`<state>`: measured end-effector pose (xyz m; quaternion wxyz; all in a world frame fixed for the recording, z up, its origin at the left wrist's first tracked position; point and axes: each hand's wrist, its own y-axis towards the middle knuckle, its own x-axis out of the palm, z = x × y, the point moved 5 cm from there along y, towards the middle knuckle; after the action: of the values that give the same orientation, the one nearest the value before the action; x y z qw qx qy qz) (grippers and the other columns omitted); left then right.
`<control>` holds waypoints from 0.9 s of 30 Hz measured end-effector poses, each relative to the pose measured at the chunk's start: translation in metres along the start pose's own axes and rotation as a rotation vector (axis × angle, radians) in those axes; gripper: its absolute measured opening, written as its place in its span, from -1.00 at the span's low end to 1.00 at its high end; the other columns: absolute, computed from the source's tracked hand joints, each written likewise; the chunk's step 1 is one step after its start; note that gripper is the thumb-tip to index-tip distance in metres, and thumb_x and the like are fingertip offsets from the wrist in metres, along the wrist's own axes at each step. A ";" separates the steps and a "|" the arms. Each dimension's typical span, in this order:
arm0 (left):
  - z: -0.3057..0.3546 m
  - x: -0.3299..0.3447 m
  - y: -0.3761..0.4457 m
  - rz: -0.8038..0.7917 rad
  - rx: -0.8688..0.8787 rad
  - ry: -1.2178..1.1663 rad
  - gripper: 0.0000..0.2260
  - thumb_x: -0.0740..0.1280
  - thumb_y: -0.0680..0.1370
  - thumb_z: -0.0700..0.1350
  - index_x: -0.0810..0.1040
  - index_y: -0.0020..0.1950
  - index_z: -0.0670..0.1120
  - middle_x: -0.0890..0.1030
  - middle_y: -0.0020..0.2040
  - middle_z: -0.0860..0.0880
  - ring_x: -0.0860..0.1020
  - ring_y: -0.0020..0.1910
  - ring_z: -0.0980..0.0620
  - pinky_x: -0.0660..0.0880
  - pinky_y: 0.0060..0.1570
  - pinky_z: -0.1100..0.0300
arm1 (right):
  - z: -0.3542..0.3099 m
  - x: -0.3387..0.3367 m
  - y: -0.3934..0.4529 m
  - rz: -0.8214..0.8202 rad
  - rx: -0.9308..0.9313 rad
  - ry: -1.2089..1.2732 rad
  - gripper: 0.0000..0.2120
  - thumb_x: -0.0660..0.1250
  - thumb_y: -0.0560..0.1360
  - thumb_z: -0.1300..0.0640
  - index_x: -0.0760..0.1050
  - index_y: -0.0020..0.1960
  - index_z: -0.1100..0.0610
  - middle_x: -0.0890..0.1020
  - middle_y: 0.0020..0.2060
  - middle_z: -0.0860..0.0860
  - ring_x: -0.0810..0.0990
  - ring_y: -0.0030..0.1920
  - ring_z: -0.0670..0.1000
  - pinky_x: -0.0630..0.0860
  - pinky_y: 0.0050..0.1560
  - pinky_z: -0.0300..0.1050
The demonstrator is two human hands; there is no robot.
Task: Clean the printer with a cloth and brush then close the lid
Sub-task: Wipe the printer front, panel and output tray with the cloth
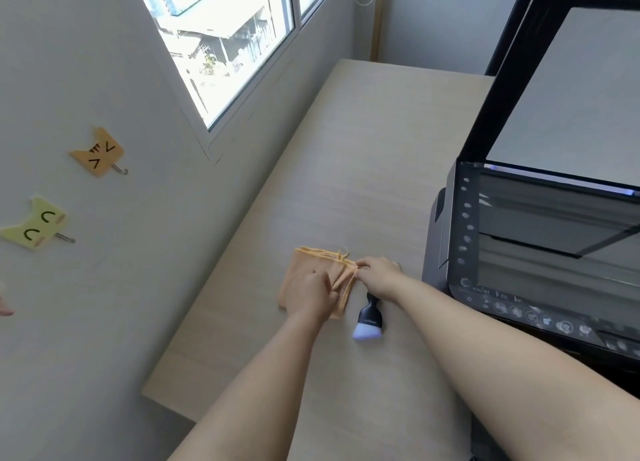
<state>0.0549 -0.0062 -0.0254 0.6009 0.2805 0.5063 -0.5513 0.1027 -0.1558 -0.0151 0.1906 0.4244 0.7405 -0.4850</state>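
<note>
My left hand covers the middle of the orange cloth, my right wrist hides the brush handle's end, the printer and its raised lid run off the right edge, and the button labels blur.

A pale wooden table carries an orange cloth, a black brush and a printer.

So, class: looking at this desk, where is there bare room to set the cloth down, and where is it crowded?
Bare desk runs from the orange cloth back to the far edge, between the window wall and the printer. Another bare strip lies near the front edge. It is crowded mid-desk, where the left hand and right hand pinch the cloth beside the brush.
</note>
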 end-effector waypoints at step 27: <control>0.146 -0.246 -0.064 0.251 0.264 -1.310 -0.86 0.31 0.44 -0.24 0.47 -0.09 -0.31 0.60 -0.28 -0.27 0.62 -0.30 -0.17 0.57 -0.30 0.00 | -0.049 -0.089 -0.162 0.108 -0.417 0.573 -0.62 0.44 0.41 0.01 0.42 0.17 0.00 0.60 0.02 -0.01 0.56 0.02 0.04 0.50 0.11 -0.01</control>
<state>0.0680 -0.0590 0.2624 0.8037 0.0163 -0.0700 -0.5907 0.0274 -0.1796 0.1590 0.0829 0.5337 0.8234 -0.1739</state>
